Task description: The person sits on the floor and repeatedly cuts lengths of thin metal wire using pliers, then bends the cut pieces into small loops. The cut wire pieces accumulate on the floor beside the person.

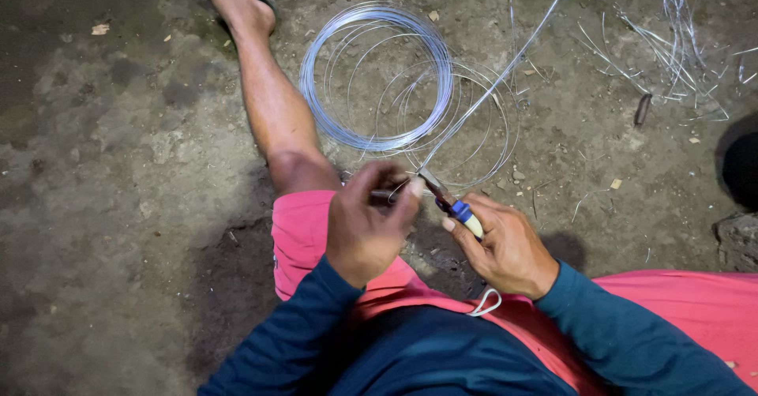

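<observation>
I keep my left hand [365, 222] pinching the wire [493, 84] taut while my right hand [505, 246] fingers clamp the pliers [452, 202] squarely at the bend.

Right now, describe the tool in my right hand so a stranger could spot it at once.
Start at the big wire coil on the dirt ground, then drop to the right hand just below it. It grips pliers, jaws toward the left hand. Unlike the bare grey wire around, they have blue-and-cream handles.
</observation>
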